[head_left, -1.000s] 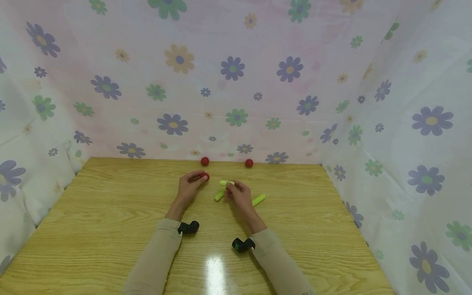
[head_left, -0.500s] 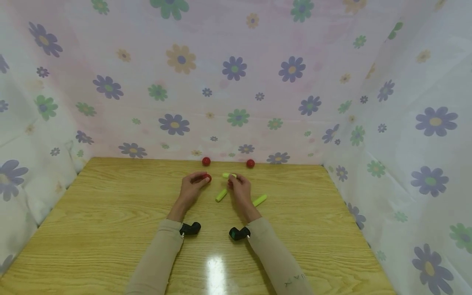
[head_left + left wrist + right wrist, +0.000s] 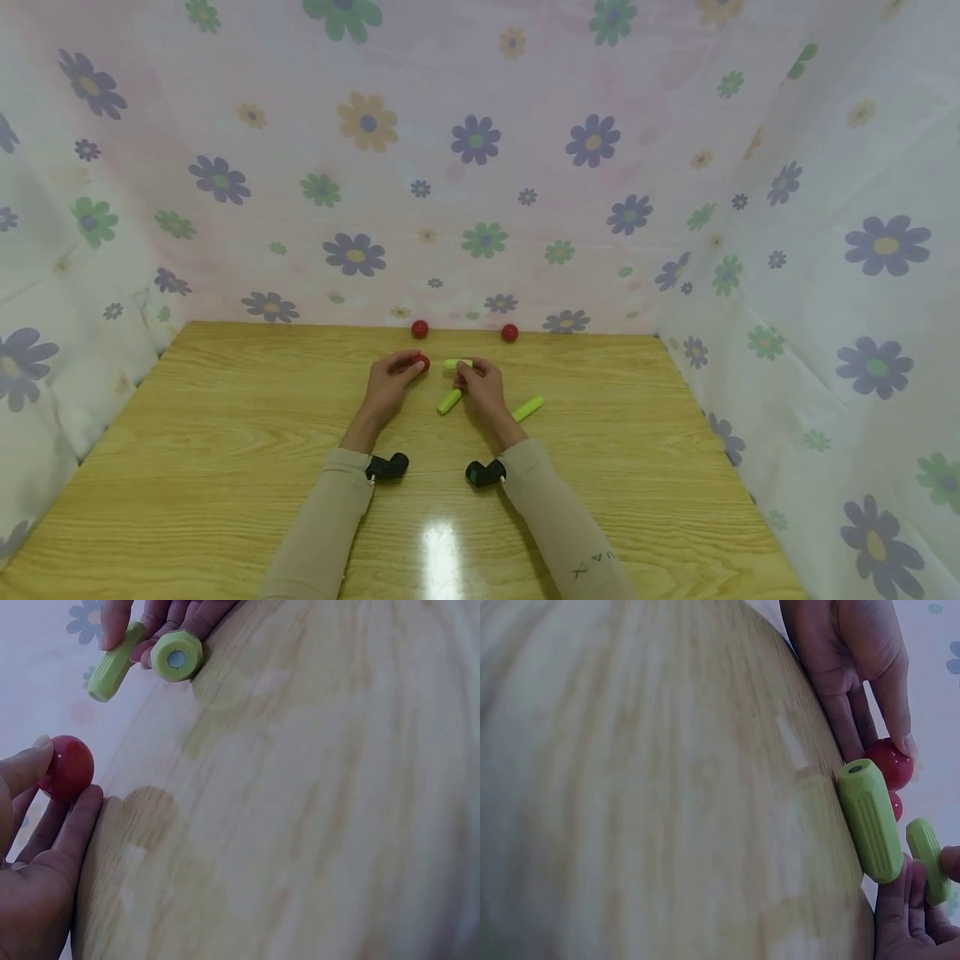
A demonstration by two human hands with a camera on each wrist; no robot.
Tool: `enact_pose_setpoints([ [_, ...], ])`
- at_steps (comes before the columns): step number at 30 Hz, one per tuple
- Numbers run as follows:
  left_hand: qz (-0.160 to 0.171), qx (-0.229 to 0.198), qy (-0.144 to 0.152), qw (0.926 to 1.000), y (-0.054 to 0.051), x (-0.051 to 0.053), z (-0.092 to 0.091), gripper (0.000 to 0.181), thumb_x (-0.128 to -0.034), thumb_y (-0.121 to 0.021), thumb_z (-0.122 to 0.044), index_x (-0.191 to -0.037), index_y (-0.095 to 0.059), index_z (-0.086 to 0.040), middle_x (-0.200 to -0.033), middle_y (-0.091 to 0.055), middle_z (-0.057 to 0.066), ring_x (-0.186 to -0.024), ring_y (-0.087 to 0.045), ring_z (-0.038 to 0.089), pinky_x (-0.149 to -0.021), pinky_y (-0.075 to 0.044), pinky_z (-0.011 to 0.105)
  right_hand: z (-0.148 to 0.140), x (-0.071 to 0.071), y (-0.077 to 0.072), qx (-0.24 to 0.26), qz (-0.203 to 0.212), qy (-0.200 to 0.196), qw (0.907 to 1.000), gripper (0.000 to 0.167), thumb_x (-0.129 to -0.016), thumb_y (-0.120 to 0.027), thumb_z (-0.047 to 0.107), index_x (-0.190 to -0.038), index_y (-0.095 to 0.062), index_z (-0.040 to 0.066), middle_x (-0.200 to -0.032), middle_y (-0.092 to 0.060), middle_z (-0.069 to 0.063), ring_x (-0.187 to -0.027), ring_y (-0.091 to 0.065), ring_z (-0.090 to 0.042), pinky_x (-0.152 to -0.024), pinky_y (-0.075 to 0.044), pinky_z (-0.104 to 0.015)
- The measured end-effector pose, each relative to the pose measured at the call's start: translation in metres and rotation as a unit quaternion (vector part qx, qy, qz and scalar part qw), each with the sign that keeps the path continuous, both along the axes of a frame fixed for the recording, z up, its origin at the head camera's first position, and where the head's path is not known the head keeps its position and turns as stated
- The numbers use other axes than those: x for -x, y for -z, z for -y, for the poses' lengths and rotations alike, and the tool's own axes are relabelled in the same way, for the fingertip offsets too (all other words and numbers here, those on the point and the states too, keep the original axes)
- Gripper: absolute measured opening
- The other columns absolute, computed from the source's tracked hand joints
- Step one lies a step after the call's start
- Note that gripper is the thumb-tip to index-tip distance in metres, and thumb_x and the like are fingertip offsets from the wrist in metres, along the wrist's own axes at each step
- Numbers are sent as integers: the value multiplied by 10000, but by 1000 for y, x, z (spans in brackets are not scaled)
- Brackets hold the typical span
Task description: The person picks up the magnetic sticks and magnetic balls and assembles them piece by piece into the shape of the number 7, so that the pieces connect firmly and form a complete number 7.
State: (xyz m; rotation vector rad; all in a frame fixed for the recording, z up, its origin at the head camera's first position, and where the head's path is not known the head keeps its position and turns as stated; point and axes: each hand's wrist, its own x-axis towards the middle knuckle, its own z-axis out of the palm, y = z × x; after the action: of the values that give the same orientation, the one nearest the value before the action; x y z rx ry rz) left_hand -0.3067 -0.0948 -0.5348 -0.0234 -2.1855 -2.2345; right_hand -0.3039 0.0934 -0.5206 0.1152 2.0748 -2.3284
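My left hand pinches a glossy red ball between thumb and fingers, its fingertips close to the tabletop. My right hand pinches a lime-green ribbed rod, which points left toward that ball with a small gap between them. Below the right hand's fingers a second green rod lies on the table; the left wrist view shows its end with a round grey disc. A third green rod lies to the right of the right hand, its near end partly hidden by the wrist.
Two more red balls, a left one and a right one, sit along the back edge of the wooden table. Flower-patterned cloth rises behind the table and at both sides. Black cameras are strapped to both wrists.
My right hand has gone forward with its green rod, then back a little to the left, bringing the rod nearer the left hand's ball. My left hand has stayed nearly still.
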Motion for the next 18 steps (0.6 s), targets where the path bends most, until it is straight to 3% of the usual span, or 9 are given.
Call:
enact_pose_setpoints([
  [5,39,-56,43,10000,0,-1,0,415,-992,-688,-164,-1368,-623,-2,-1376,-595,205,-1239,-584,296,-909,-522,212,-3,2,1,37,-15,-199,9998,322,-1036,-590,75,-1281,-582,-135,-931,-685,-186,-738,-656,-94,-713,-595,-225],
  [12,60,-31,-2,10000,-6,-5,-1,413,-993,-683,-137,-1369,-615,20,-1382,-590,220,-1245,-583,323,-1003,-528,374,-6,5,1,80,143,-301,9994,331,-1043,-583,89,-1295,-581,-126,-947,-691,-215,-730,-677,-99,-731,-602,-233],
  [18,53,-105,-71,9999,-1,-3,0,408,-970,-719,-164,-1344,-650,-14,-1346,-628,186,-1213,-615,273,-906,-548,238,-7,5,1,-50,240,-400,9989,337,-1049,-581,116,-1301,-590,-107,-904,-690,-132,-732,-687,-94,-745,-604,-236],
])
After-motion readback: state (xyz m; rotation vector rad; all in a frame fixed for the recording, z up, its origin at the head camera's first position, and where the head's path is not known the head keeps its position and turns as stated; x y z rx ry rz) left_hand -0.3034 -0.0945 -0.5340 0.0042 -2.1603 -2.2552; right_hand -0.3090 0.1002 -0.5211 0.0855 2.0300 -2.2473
